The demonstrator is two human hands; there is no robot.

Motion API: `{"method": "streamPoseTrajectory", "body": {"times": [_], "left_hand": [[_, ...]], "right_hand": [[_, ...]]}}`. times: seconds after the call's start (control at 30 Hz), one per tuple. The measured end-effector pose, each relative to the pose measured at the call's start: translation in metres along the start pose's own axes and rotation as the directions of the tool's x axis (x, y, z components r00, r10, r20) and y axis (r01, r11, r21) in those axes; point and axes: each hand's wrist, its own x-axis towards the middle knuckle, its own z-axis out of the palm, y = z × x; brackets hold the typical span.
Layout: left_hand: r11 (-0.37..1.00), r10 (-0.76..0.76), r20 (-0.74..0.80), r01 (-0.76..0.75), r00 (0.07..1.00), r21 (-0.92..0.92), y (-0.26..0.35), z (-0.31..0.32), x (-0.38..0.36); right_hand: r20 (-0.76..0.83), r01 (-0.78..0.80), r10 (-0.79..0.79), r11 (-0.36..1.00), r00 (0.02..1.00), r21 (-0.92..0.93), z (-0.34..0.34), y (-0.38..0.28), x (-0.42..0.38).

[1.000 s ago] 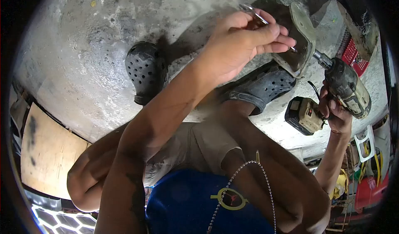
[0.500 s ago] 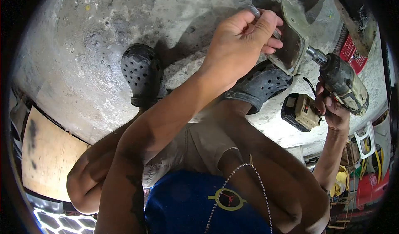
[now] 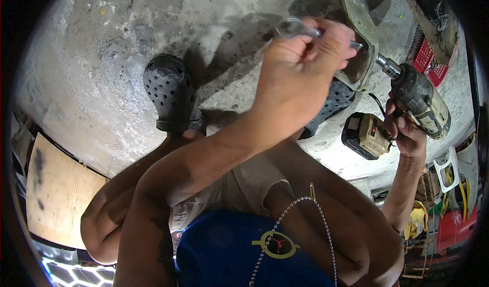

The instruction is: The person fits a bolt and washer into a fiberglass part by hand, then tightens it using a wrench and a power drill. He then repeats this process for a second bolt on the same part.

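Observation:
My left hand [image 3: 305, 63] is closed around a slim silver metal tool [image 3: 296, 29], whose flattened end sticks out to the left and other end to the right; its exact kind is blurred. Beside those fingers a greenish-grey metal part [image 3: 362, 24] with a raised flange stands on the floor. My right hand [image 3: 406, 129] grips the handle of a cordless impact driver [image 3: 420, 101]. The driver's socket [image 3: 388, 66] points at the outer face of the metal part; whether they touch is hard to tell. Its battery [image 3: 367, 135] faces left.
A red perforated basket [image 3: 430, 65] lies at the right on the concrete floor [image 3: 117, 47]. My left shoe [image 3: 170, 91] and right shoe [image 3: 333, 103] flank the work area. A wooden board [image 3: 58, 190] stands at left; a white plastic frame [image 3: 446, 170] and clutter are at right.
My left hand has turned and shifted slightly right and down, so more of the silver tool shows. The impact driver has barely moved.

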Motion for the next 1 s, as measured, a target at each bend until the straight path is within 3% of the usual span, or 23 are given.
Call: {"method": "streamPoseTrajectory", "body": {"times": [0.03, 0.1, 0.3, 0.37, 0.47, 0.6, 0.67, 0.8, 0.87, 1.0], "left_hand": [[1.0, -0.001, 0.0, 0.001, 1.0, 0.0, -0.001, 0.0, -0.003], [0.968, 0.107, 0.068, -0.119, 0.992, 0.223, 0.002, 0.002, -0.01], [0.984, -0.025, 0.0, 0.024, 1.0, 0.178, 0.008, 0.016, -0.023], [0.971, 0.112, 0.009, -0.111, 0.994, 0.211, 0.0, 0.012, -0.023], [0.956, 0.174, 0.035, -0.177, 0.984, 0.235, -0.006, 0.009, -0.025], [0.961, 0.195, -0.008, -0.19, 0.981, 0.201, -0.008, 0.013, -0.024], [0.989, 0.094, -0.074, -0.085, 0.993, 0.117, -0.003, 0.014, -0.027], [0.995, 0.097, -0.109, -0.092, 0.989, 0.049, -0.005, 0.011, -0.015], [0.982, 0.144, 0.004, -0.143, 0.99, 0.121, -0.006, 0.004, -0.012], [0.976, 0.18, 0.038, -0.184, 0.983, 0.117, -0.008, -0.003, -0.008]], "right_hand": [[-0.006, 0.0, 0.0, 1.0, 1.0, -0.002, 0.0, 0.0, 0.0], [-0.001, 0.001, -0.001, 1.0, 1.0, 0.008, 0.001, -0.001, 0.001], [-0.004, 0.003, -0.003, 1.0, 1.0, -0.019, 0.003, -0.002, 0.001], [-0.001, 0.016, -0.016, 0.999, 1.0, -0.034, 0.007, -0.004, 0.001], [-0.086, -0.023, 0.015, 0.995, 0.996, -0.092, 0.021, -0.014, -0.001], [-0.17, -0.083, 0.048, 0.975, 0.984, -0.204, 0.027, -0.025, -0.006], [-0.201, -0.1, 0.047, 0.961, 0.979, -0.26, 0.03, -0.03, -0.007], [-0.116, -0.105, 0.088, 0.983, 0.989, -0.148, 0.048, -0.04, 0.004], [-0.143, -0.077, 0.052, 0.981, 0.988, -0.178, 0.053, -0.034, 0.002], [-0.159, -0.086, 0.052, 0.972, 0.986, -0.218, 0.047, -0.034, 0.0]]}}
